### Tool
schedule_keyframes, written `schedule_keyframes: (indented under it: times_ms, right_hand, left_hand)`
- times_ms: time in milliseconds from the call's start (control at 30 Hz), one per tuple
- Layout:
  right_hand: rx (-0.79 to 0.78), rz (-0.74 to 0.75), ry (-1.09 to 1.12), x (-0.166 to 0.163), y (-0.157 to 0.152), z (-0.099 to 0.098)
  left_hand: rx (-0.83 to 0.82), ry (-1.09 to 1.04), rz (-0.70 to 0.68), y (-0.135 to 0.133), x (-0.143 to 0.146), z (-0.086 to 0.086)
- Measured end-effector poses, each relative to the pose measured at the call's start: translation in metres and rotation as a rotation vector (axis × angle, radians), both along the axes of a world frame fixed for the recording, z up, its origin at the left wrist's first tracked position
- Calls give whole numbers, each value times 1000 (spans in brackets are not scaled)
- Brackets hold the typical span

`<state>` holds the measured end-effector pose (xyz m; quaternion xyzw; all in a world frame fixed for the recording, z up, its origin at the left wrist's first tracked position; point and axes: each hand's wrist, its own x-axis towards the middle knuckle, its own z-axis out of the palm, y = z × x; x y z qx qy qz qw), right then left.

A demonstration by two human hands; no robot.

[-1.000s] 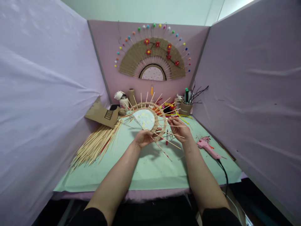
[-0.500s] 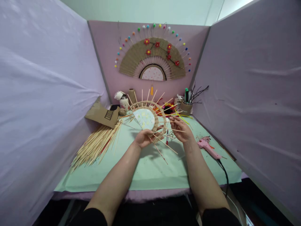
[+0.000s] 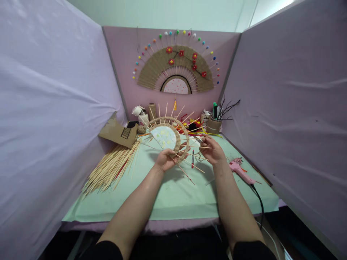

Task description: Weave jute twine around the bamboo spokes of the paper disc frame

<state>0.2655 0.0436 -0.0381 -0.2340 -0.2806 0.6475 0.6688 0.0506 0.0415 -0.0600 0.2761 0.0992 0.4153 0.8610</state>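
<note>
A half-made fan (image 3: 164,137) is held tilted above the table. It has a pale, yellow-flowered half-round centre, two woven bands and thin wooden sticks spreading outward. My left hand (image 3: 166,160) grips its lower edge, thumb in front and fingers behind the woven band (image 3: 187,134). At the right-hand sticks, my right hand (image 3: 213,149) has its fingers pinched together close to the stick ends. Whatever lies in that pinch is too thin to make out. Below the fan, a red-and-white pen (image 3: 192,159) lies on the table beside a loose loop of twine (image 3: 200,156).
Many loose sticks (image 3: 112,168) lie at left under a cardboard flap (image 3: 119,133). A pink glue gun (image 3: 242,172) with a black cord rests at right. Behind stand a holder (image 3: 214,125) with markers and twigs, and a twine spool (image 3: 152,110). A finished fan (image 3: 151,70) hangs behind.
The fan has shifted slightly left and its sticks have tilted a little. My right hand has moved slightly right, and its fingers have drawn closer together.
</note>
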Motion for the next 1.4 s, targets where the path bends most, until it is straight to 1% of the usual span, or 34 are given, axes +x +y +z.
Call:
schedule_keyframes:
  times_ms: [133,267,400,500,633,833,1033,1100,1200,1267,1400]
  right_hand:
    - [8,-63,-44,5,0,1]
    - [80,-190,-154,5,-1,2]
    - [206,-364,-265,3,-1,1]
    - [246,-429,-316,4,-2,1]
    - [232,-443,-368,8,-3,1]
    - [206,-355,-437,14,3,-5]
    - [248,-346,-685,11,6,-13]
    - [247,-372,-732,7,5,-13]
    - [254,-426,-759,-1,2,-8]
    - [261,-429,-772,-5,-1,-5]
    - [230,-433,-745,-8,-3,-3]
  left_hand:
    - [-19,-13,66,4,-6,3]
    - [-30,21,86,4,-9,7]
    - [-28,72,53,4,-10,6]
    - [14,95,-14,6,-11,4]
    - [57,98,-66,7,-15,2]
    - [48,96,-84,8,-20,2]
    - [47,55,-90,8,-22,1]
    - [63,65,-123,6,-19,0]
    - [105,120,-224,-1,-11,0]
    - [138,156,-282,-5,-6,0]
    - [177,168,-279,-5,-6,0]
